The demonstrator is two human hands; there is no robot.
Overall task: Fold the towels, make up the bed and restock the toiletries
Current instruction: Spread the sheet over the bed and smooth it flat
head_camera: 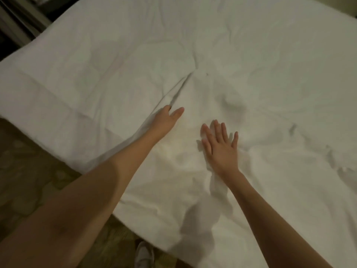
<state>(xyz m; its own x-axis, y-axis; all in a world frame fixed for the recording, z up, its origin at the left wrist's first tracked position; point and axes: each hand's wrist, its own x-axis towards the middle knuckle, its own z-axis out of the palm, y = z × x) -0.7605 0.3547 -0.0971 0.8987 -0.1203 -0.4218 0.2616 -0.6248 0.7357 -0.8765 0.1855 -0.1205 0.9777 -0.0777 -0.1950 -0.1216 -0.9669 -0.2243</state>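
A white duvet [241, 55] covers the bed and fills most of the frame, running from the lower centre up to the upper right. Its near edge slants from the left side of the frame down to the bottom centre, with patterned carpet [29, 171] showing beyond it in the lower left. A dark strip of furniture or wall [17, 22] sits past the bed's corner in the upper left. A pale shoe [144, 254] shows at the bottom edge, just beside the duvet's edge.

The left hand [166, 120] lies on the duvet left of centre, thumb apart from the fingers; the fingers are mostly hidden in the cloth, at the lower end of a long crease [179, 88], so whether they pinch it cannot be told. That crease runs diagonally up and right toward the frame's middle. The right hand [220, 146] rests flat on the duvet just right of the left, fingers spread and pointing up the frame. Wrinkles spread across the cloth around both hands.
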